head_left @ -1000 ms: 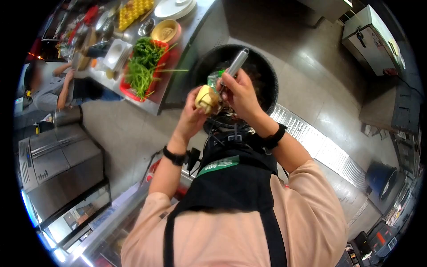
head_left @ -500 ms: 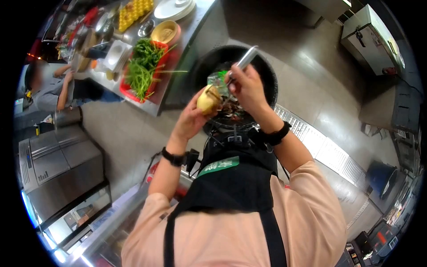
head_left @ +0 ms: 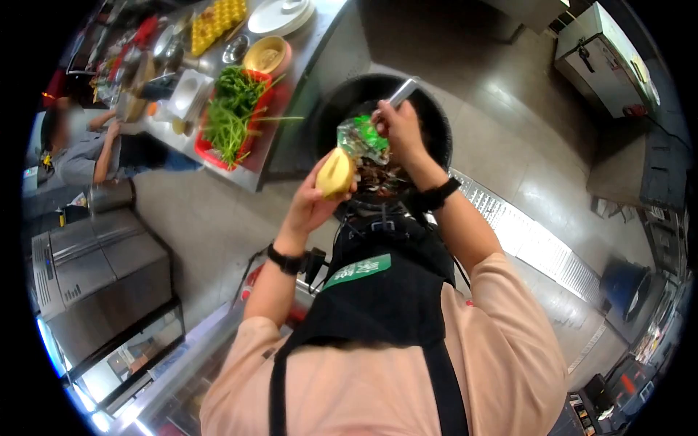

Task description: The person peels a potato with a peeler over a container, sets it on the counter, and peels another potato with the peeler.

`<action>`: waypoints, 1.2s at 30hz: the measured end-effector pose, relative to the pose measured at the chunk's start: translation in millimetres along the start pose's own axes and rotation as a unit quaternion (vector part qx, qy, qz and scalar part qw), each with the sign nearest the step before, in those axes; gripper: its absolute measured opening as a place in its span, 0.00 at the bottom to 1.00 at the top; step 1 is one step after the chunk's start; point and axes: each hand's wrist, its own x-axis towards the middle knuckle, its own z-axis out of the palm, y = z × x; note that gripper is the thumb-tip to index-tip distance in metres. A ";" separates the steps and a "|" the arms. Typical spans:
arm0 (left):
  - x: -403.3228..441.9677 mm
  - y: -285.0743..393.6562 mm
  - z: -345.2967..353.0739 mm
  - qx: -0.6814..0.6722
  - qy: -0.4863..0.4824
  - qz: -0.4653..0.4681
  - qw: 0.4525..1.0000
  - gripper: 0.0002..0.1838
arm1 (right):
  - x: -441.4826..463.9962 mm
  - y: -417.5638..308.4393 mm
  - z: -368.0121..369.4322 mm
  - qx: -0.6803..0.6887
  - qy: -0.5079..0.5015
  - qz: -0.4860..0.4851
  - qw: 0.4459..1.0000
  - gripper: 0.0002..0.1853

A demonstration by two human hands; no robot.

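My left hand [head_left: 311, 202] is wrapped around a potato [head_left: 335, 174] that shows a pale yellow, peeled face toward me. Just to the right, my right hand [head_left: 403, 132] grips a peeler by its silver handle [head_left: 404, 91], which points up and away from me. The peeler's blade is hidden or too blurred to make out, and a gap separates the right hand from the potato. Both hands are over a black bin [head_left: 435, 109]. Inside it lie dark scraps and peelings [head_left: 382, 178] and a clear and green plastic wrapper [head_left: 363, 138].
At the upper left, a steel counter [head_left: 320, 43] bears a red basket [head_left: 206, 155] of leafy greens [head_left: 233, 116], bowls, white plates [head_left: 280, 18] and a yellow egg tray [head_left: 217, 23]. Another person [head_left: 87, 149] works beside it. A metal floor grating [head_left: 509, 218] runs to my right.
The potato has turned: a brown patch of skin faced up before, and a smooth yellow side does now. My right hand has shifted slightly away from the potato, still holding the peeler.
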 end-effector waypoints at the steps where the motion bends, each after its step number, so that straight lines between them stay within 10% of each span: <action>1: -1.1 3.8 2.8 0.004 -0.030 0.008 0.999 0.46 | 10.5 4.8 -8.8 0.001 0.041 0.010 0.999 0.09; 12: 1.6 7.0 1.7 0.064 0.027 -0.023 0.997 0.45 | -48.2 -41.5 39.3 0.064 -0.158 0.041 0.985 0.10; 20: 0.2 8.2 6.4 0.094 0.006 -0.021 0.995 0.48 | 5.6 -14.6 -7.2 -0.008 0.035 -0.026 0.999 0.08; 36: 5.9 6.3 6.4 0.100 -0.005 -0.067 0.993 0.47 | -20.5 -23.5 11.9 0.134 -0.053 0.072 0.987 0.09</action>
